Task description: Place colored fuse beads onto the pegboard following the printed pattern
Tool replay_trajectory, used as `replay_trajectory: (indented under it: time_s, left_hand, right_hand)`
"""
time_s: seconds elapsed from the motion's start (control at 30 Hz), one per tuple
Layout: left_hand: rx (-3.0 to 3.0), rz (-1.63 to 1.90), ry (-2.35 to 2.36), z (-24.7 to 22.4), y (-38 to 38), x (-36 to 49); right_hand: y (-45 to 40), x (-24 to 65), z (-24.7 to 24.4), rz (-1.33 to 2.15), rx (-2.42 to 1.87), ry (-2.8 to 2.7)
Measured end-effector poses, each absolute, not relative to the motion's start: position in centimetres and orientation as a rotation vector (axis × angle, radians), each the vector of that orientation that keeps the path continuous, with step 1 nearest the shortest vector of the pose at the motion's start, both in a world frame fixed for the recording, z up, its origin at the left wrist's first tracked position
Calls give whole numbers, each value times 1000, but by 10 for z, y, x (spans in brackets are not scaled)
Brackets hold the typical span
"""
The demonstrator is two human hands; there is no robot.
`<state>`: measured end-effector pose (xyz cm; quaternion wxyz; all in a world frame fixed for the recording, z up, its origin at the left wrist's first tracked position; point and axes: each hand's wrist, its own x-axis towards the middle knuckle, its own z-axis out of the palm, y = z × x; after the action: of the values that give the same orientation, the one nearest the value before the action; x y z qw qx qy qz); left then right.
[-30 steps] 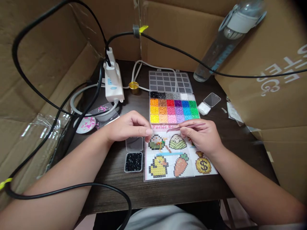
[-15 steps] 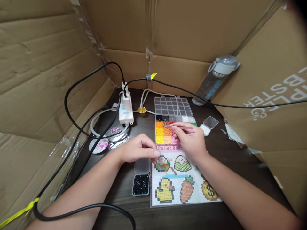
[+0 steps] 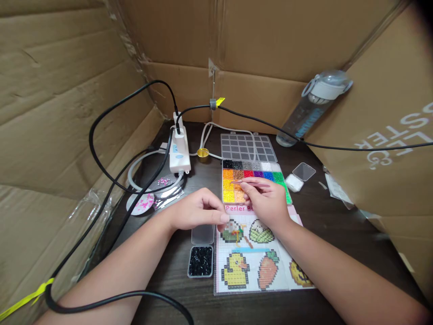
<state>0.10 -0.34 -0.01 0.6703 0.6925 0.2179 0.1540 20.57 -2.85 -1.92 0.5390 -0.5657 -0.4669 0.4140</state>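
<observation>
Head: tweezers (image 3: 256, 184) clenched in my right hand (image 3: 269, 201) have moved over the box (image 3: 228, 196); left hand (image 3: 198, 210) beside it, grip unclear.

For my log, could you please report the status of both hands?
Right hand gripping tweezers, tips over bead case. Left hand near pattern sheet, no item visible. Black cable crosses view of left forearm.

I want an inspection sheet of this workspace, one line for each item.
Surface: dark table.
Job's things: open bead box beyond pattern sheet; black beads left, white beads right.
Clutter: gold cup; disc with pink bits.
Hands: right hand grips tweezers, tips over bead box; left hand's grip unclear.
Cables: black cable looping by power strip.
Surroundings: cardboard walls; bottle leaning right.
</observation>
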Motion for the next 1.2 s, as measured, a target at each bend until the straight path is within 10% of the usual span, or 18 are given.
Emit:
replay_trajectory:
  time_s: [1.2]
  left_hand:
    - [1623, 338, 509, 1, -2, 3]
  right_hand:
    - [-97, 242, 2, 905, -1433, -1247]
